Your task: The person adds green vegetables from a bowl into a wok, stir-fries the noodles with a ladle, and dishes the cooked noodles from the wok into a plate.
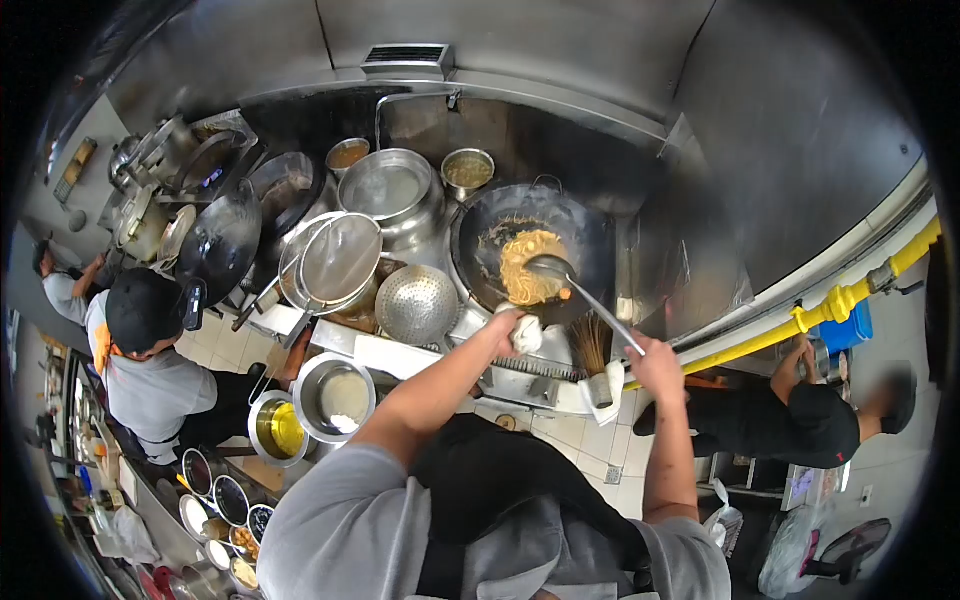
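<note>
A dark wok point(590, 225) sits on the range in front of me, with noodles point(522, 262) in brownish sauce in it. My left hand point(505, 328) is closed on a folded white cloth point(527, 336) at the wok's near edge. Whether a wok handle lies under the cloth is hidden. The fingers of my right hand point(657, 365) wrap round the long handle of a metal ladle point(548, 264), whose bowl rests among the noodles. Just below the wok, a bamboo brush point(590, 347) stands between my hands.
Left of the wok are a perforated strainer point(417, 305), a mesh sieve point(341, 258) and a big pot point(388, 182). Nearer me stand a pot point(365, 375) and a bowl of yellow oil point(284, 432). Co-workers point(165, 380) stand left and right point(790, 425). A yellow pipe point(740, 354) runs along the right.
</note>
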Available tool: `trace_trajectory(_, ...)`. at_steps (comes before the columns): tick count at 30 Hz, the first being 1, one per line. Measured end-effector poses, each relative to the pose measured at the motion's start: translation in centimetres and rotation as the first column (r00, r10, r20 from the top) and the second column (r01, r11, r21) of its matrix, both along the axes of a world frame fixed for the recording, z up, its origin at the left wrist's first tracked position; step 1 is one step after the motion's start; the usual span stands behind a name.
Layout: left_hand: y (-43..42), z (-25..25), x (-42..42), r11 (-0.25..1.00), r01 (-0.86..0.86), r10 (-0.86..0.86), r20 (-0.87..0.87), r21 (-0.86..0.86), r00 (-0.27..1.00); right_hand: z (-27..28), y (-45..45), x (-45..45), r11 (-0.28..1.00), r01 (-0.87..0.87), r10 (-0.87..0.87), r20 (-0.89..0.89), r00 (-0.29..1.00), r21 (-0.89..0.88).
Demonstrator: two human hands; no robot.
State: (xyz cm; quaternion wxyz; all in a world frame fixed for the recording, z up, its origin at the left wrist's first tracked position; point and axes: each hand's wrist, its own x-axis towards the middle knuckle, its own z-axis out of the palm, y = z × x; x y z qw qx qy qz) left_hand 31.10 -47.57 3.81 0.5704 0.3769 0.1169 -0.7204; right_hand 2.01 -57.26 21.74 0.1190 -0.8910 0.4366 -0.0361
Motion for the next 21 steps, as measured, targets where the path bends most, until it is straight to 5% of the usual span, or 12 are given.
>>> trace_trajectory(1,-1.5,-1.0,0.3,0.995,0.034,-0.037,0.03,0.098,0.999,2.6,0.9,0.4,0.999,0.035,-0.033,-0.082,0.996,0.022)
trace_trajectory(3,-2.9,-4.1,0.6,0.996,-0.09,0.084,0.165,0.028,0.983,4.4,1.4,0.9,0.999,-0.017,0.025,-0.205,0.978,0.041)
trace_trajectory(5,-3.6,-5.8,0.1,0.931,-0.336,0.274,0.34,0.141,0.9,4.0,1.4,2.2,0.998,-0.038,0.051,-0.236,0.971,0.056)
trace_trajectory(7,-4.9,-13.7,0.5,0.942,-0.326,0.252,0.467,0.084,0.847,2.9,1.1,3.1,0.997,-0.06,0.073,-0.278,0.958,0.055)
trace_trajectory(9,-3.2,-10.8,-0.7,0.937,-0.335,0.259,0.45,0.097,0.855,3.9,1.6,3.5,0.994,-0.075,0.093,-0.272,0.958,0.078)
trace_trajectory(10,-0.1,-1.8,-2.5,0.938,-0.318,0.249,0.371,0.136,0.895,4.9,2.4,2.9,0.993,-0.069,0.093,-0.292,0.952,0.092)
trace_trajectory(12,3.2,4.4,-5.2,0.923,-0.372,0.315,0.364,0.095,0.876,7.5,2.6,2.9,0.984,-0.132,0.162,-0.297,0.941,0.116)
trace_trajectory(13,4.1,4.7,-6.3,0.902,-0.427,0.378,0.366,0.059,0.851,7.6,2.2,3.1,0.984,-0.126,0.158,-0.306,0.939,0.122)
trace_trajectory(15,2.5,-2.5,-5.7,0.917,-0.398,0.388,0.223,-0.002,0.894,6.9,1.4,3.8,0.978,-0.128,0.174,-0.309,0.935,0.163)
trace_trajectory(21,5.3,-4.5,-5.9,0.932,-0.363,0.3,0.542,0.01,0.785,-1.7,2.0,7.6,0.999,0.041,-0.039,-0.203,0.978,0.006)
